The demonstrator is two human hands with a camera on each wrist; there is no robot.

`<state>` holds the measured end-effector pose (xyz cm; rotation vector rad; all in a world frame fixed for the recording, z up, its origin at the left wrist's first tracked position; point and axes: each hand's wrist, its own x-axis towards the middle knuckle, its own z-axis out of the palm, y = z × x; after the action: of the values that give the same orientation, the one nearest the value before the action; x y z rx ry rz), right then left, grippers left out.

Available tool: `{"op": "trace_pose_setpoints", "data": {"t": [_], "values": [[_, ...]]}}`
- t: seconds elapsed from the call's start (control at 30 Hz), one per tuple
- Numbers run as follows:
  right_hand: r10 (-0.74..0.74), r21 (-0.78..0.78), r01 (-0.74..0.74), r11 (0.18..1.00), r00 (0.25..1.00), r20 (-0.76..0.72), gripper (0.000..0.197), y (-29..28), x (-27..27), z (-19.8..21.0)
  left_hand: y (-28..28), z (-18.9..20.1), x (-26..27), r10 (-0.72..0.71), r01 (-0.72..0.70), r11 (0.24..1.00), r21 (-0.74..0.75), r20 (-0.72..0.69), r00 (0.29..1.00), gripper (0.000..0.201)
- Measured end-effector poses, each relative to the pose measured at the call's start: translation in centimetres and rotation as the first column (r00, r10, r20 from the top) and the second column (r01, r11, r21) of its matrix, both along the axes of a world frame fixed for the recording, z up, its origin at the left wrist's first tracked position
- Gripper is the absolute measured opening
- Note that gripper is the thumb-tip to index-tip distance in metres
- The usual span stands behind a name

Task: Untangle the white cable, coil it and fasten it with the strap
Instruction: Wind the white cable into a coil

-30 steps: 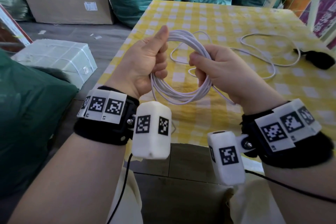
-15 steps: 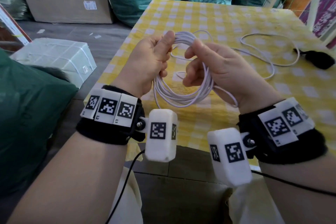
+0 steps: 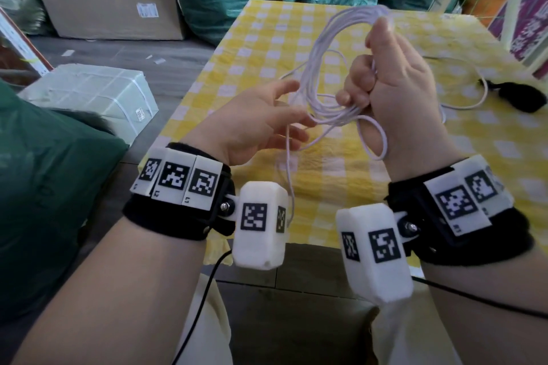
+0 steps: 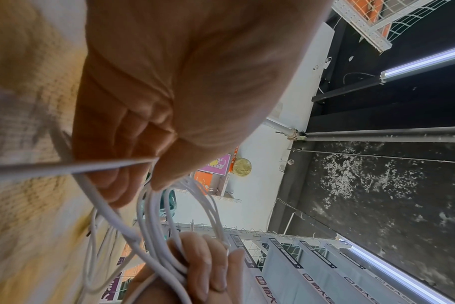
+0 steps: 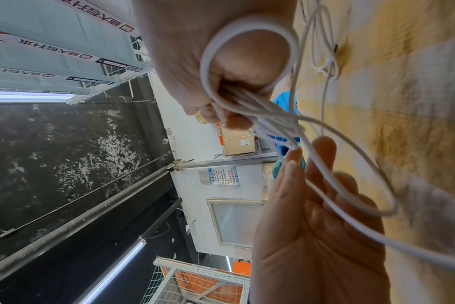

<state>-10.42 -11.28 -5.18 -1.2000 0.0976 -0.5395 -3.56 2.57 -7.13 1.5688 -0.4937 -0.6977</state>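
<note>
Left hand [image 3: 255, 121], centre-left of the head view: palm turned inward, fingers [image 3: 292, 137] loosely spread, one strand of the white cable [image 3: 320, 68] running across them. Right hand [image 3: 394, 92], centre-right: raised fist, fingers curled tight around the bunched coil, held above the yellow-checked counter [image 3: 267, 47]. Black strap [image 3: 517, 96] lies at right edge.

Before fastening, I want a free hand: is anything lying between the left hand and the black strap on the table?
Yes. The white cable, gripped by the right hand, hangs between the left hand and the strap.
</note>
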Motion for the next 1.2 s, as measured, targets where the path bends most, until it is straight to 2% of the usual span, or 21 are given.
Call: {"op": "trace_pose_setpoints", "data": {"t": [0.2, 0.37, 0.43, 0.5, 0.57, 0.7, 0.8, 0.87, 1.0, 1.1, 1.2], "values": [[-0.172, -0.048, 0.174, 0.984, 0.984, 0.045, 0.029, -0.4, 0.2, -0.1, 0.2, 0.1, -0.4, -0.109, 0.102, 0.99, 0.095, 0.07, 0.992, 0.04], [-0.29, -0.19, 0.297, 0.936, 0.955, 0.066, 0.028, -0.5, 0.3, -0.6, 0.2, 0.4, -0.1, -0.003, -0.018, 0.992, 0.125, 0.168, 0.986, 0.045], [-0.295, -0.179, 0.303, 0.936, 0.953, 0.069, 0.027, -0.6, 0.3, -0.6, 0.2, 0.5, 0.0, 0.044, -0.064, 0.994, 0.093, 0.205, 0.978, 0.035], [-0.294, -0.156, 0.301, 0.941, 0.953, 0.067, 0.027, -0.7, 0.4, -0.5, 0.3, 0.6, 0.1, 0.083, -0.095, 0.994, 0.049, 0.207, 0.975, 0.017], [-0.29, -0.142, 0.296, 0.945, 0.955, 0.061, 0.027, -0.7, 0.4, -0.4, 0.4, 0.7, 0.1, 0.091, -0.098, 0.995, 0.028, 0.195, 0.977, 0.009], [-0.264, -0.169, 0.268, 0.948, 0.963, 0.044, 0.025, -0.6, 0.3, -0.4, 0.6, 0.8, -0.1, 0.005, -0.002, 1.0, -0.022, 0.145, 0.989, 0.019], [-0.197, -0.243, 0.201, 0.949, 0.979, 0.044, 0.021, -0.3, 0.2, -0.5, 0.6, 0.6, -0.1, -0.018, 0.028, 0.998, -0.049, 0.191, 0.982, 0.026], [-0.141, -0.271, 0.145, 0.952, 0.989, 0.035, 0.019, -0.1, 0.2, -0.6, 0.4, 0.4, -0.1, 0.017, -0.008, 0.999, -0.044, 0.224, 0.974, 0.024], [-0.055, -0.293, 0.051, 0.955, 0.998, -0.006, 0.019, 0.0, 0.1, -0.8, 0.3, 0.4, 0.0, 0.142, -0.14, 0.99, -0.027, 0.23, 0.963, 0.007], [-0.014, -0.258, 0.011, 0.966, 1.0, -0.009, 0.019, 0.0, 0.0, -0.9, 0.4, 0.3, 0.4, 0.196, -0.201, 0.98, -0.005, 0.234, 0.952, 0.02], [-0.021, -0.262, 0.012, 0.965, 0.999, -0.033, 0.016, 0.1, 0.0, -0.9, 0.5, 0.3, 0.6, 0.195, -0.199, 0.98, -0.003, 0.234, 0.953, 0.032]]}}
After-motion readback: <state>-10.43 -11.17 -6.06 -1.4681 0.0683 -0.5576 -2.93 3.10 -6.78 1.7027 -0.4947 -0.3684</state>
